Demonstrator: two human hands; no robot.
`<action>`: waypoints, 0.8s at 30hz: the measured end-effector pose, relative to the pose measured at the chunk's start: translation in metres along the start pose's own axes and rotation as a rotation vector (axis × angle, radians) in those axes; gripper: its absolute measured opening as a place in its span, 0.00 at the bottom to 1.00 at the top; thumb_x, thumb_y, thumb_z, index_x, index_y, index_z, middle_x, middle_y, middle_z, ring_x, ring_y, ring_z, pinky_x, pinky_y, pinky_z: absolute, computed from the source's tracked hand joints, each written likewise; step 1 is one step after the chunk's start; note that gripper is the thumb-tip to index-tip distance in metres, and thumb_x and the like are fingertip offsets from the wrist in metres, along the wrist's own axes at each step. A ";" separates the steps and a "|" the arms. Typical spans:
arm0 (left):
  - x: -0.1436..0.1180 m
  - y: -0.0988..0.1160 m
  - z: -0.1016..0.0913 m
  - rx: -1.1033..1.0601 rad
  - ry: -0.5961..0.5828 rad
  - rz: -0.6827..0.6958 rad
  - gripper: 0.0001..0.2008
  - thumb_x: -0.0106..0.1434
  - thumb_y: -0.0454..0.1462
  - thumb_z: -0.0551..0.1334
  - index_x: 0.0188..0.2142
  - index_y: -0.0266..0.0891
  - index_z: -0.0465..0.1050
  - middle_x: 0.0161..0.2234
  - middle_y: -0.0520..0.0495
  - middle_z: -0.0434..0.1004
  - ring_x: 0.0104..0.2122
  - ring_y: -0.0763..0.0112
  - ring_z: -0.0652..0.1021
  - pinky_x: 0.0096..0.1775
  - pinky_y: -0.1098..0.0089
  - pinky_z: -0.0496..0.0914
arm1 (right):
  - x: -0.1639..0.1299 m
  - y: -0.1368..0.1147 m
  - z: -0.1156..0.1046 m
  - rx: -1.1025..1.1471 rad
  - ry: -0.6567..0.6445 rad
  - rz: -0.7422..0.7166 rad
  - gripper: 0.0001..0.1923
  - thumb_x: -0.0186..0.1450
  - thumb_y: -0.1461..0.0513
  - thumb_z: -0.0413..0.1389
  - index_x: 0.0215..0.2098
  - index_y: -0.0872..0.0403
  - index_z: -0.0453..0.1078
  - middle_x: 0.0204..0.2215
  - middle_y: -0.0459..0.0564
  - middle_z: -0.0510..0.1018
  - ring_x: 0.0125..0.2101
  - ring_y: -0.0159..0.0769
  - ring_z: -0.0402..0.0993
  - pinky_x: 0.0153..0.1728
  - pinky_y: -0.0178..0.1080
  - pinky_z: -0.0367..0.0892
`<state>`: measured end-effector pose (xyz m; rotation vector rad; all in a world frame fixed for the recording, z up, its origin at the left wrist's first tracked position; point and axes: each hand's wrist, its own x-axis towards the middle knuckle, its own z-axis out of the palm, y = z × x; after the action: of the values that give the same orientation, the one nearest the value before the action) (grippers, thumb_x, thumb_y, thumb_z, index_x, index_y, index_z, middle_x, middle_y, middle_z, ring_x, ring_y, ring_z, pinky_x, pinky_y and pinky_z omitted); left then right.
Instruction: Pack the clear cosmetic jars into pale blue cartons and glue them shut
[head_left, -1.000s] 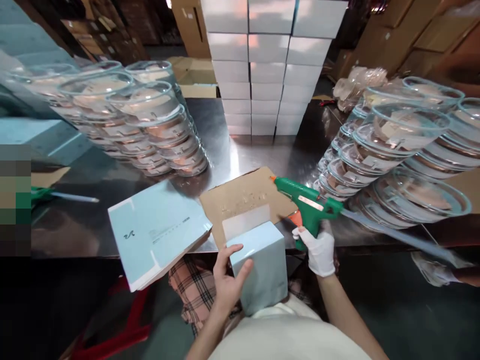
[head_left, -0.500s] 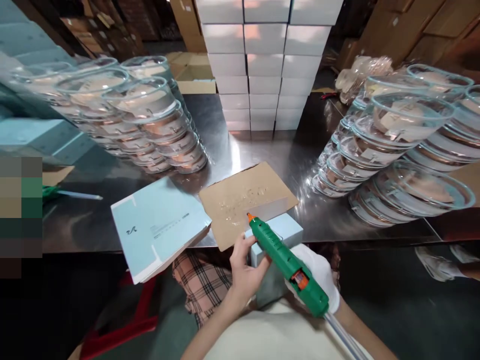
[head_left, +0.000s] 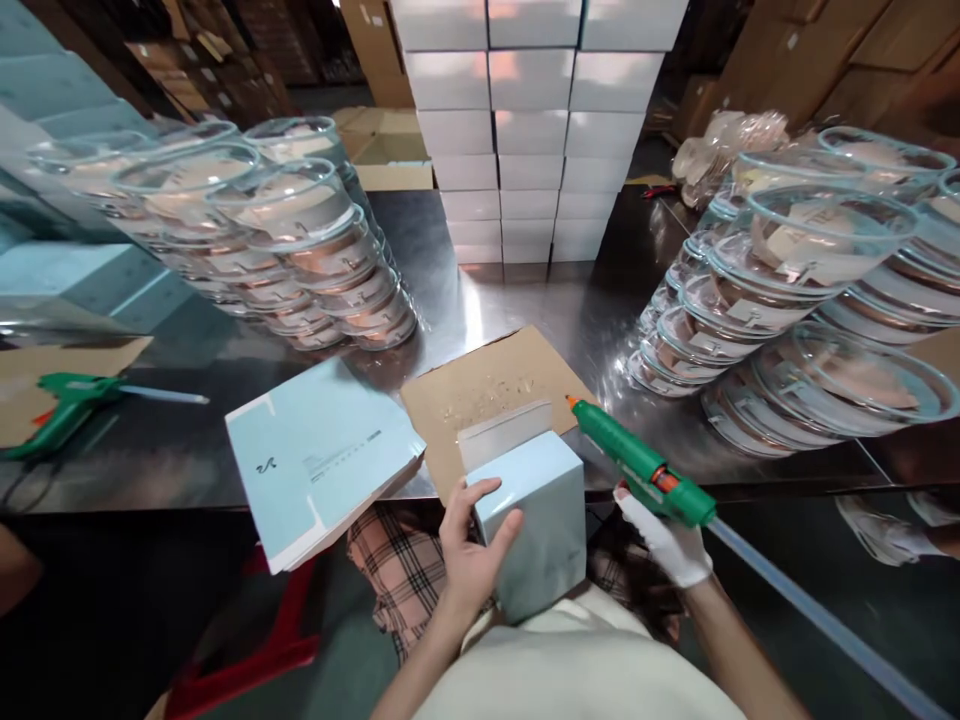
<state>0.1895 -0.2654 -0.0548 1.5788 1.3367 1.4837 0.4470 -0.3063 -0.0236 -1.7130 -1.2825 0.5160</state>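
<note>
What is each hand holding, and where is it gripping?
Left hand grips the light blue box by its left side; the gloved right hand holds the green glue gun by its handle.

Box between flat cartons leftward and glue gun rightward.

Steel table carried brown cardboard sheet near front edge, stack of flat blue cartons overhanging just left, green glue gun far left, leaning lid stacks both sides, white boxes piled behind.
</note>
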 end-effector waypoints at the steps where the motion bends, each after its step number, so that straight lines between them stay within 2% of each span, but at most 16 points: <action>1: 0.002 -0.001 -0.001 -0.014 0.002 -0.004 0.18 0.61 0.51 0.73 0.43 0.43 0.82 0.41 0.45 0.83 0.44 0.59 0.81 0.46 0.63 0.75 | 0.008 0.001 0.007 0.087 -0.027 0.098 0.18 0.65 0.46 0.60 0.34 0.52 0.75 0.21 0.47 0.79 0.20 0.37 0.75 0.22 0.37 0.72; 4: 0.006 0.000 -0.004 -0.068 -0.023 -0.009 0.19 0.60 0.52 0.73 0.44 0.43 0.81 0.40 0.45 0.82 0.41 0.61 0.82 0.44 0.64 0.76 | 0.042 -0.001 0.034 0.368 -0.135 0.387 0.22 0.65 0.45 0.57 0.37 0.55 0.79 0.16 0.46 0.76 0.17 0.37 0.72 0.20 0.37 0.71; 6: 0.007 0.000 -0.006 -0.075 -0.023 -0.007 0.20 0.59 0.54 0.73 0.42 0.43 0.82 0.39 0.45 0.83 0.41 0.60 0.82 0.46 0.63 0.75 | 0.064 -0.003 0.046 0.406 -0.174 0.444 0.23 0.65 0.47 0.57 0.35 0.59 0.79 0.15 0.49 0.77 0.16 0.38 0.73 0.20 0.38 0.72; 8: 0.007 -0.001 -0.008 -0.077 -0.025 -0.014 0.21 0.59 0.55 0.73 0.41 0.43 0.82 0.39 0.45 0.83 0.42 0.59 0.82 0.47 0.61 0.75 | 0.078 -0.005 0.043 0.367 -0.185 0.447 0.24 0.67 0.48 0.55 0.30 0.60 0.79 0.17 0.51 0.79 0.16 0.38 0.74 0.20 0.37 0.72; 11: 0.007 -0.002 -0.010 -0.135 -0.046 -0.037 0.20 0.59 0.54 0.73 0.42 0.43 0.81 0.40 0.46 0.82 0.41 0.59 0.82 0.43 0.63 0.75 | 0.082 -0.012 0.016 0.275 -0.159 0.442 0.22 0.66 0.50 0.58 0.21 0.55 0.77 0.14 0.45 0.77 0.18 0.33 0.75 0.22 0.31 0.70; 12: 0.008 -0.002 -0.010 -0.170 -0.056 -0.038 0.20 0.59 0.53 0.73 0.42 0.44 0.81 0.40 0.46 0.82 0.41 0.60 0.82 0.42 0.65 0.75 | 0.079 -0.017 0.007 0.242 -0.122 0.425 0.19 0.63 0.52 0.61 0.21 0.54 0.77 0.15 0.43 0.77 0.20 0.32 0.76 0.23 0.29 0.69; 14: 0.009 -0.001 -0.009 -0.239 -0.095 -0.029 0.18 0.59 0.52 0.74 0.43 0.45 0.81 0.40 0.47 0.81 0.40 0.62 0.82 0.40 0.67 0.75 | 0.072 -0.031 -0.003 0.211 -0.088 0.353 0.11 0.59 0.54 0.67 0.30 0.54 0.82 0.23 0.44 0.83 0.28 0.34 0.80 0.30 0.29 0.71; 15: 0.009 0.000 -0.007 -0.268 -0.126 -0.021 0.18 0.59 0.53 0.74 0.43 0.45 0.81 0.40 0.47 0.81 0.39 0.62 0.82 0.40 0.67 0.75 | 0.069 -0.039 -0.003 0.221 -0.127 0.310 0.12 0.58 0.55 0.69 0.37 0.54 0.83 0.29 0.46 0.85 0.32 0.36 0.81 0.33 0.31 0.73; 17: 0.008 0.001 -0.003 -0.306 -0.175 -0.009 0.19 0.59 0.54 0.73 0.41 0.45 0.81 0.43 0.45 0.81 0.43 0.60 0.82 0.43 0.65 0.75 | 0.066 -0.051 0.005 0.309 -0.314 0.254 0.20 0.57 0.53 0.69 0.44 0.55 0.82 0.36 0.49 0.86 0.35 0.39 0.81 0.37 0.36 0.75; 19: 0.006 0.000 0.002 -0.330 -0.173 -0.028 0.20 0.59 0.55 0.73 0.40 0.44 0.79 0.50 0.41 0.79 0.50 0.55 0.81 0.48 0.62 0.74 | 0.066 -0.056 0.016 0.434 -0.490 0.256 0.23 0.57 0.50 0.70 0.43 0.58 0.82 0.35 0.51 0.85 0.34 0.40 0.80 0.38 0.39 0.76; 21: 0.004 -0.003 0.005 -0.378 -0.107 -0.067 0.21 0.59 0.55 0.73 0.43 0.46 0.76 0.56 0.40 0.76 0.55 0.53 0.79 0.51 0.61 0.74 | 0.068 -0.053 0.019 0.495 -0.532 0.213 0.26 0.57 0.45 0.70 0.40 0.58 0.82 0.35 0.52 0.85 0.36 0.42 0.81 0.41 0.42 0.76; 24: 0.004 -0.009 0.007 -0.533 -0.058 -0.097 0.29 0.61 0.52 0.73 0.57 0.55 0.65 0.51 0.45 0.76 0.52 0.56 0.81 0.51 0.59 0.75 | 0.068 -0.046 0.010 0.496 -0.678 -0.095 0.39 0.60 0.31 0.59 0.44 0.56 0.82 0.46 0.58 0.84 0.47 0.48 0.81 0.53 0.49 0.74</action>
<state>0.1930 -0.2572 -0.0630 1.1850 0.8705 1.5554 0.4400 -0.2381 0.0227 -1.0808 -1.5162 1.3108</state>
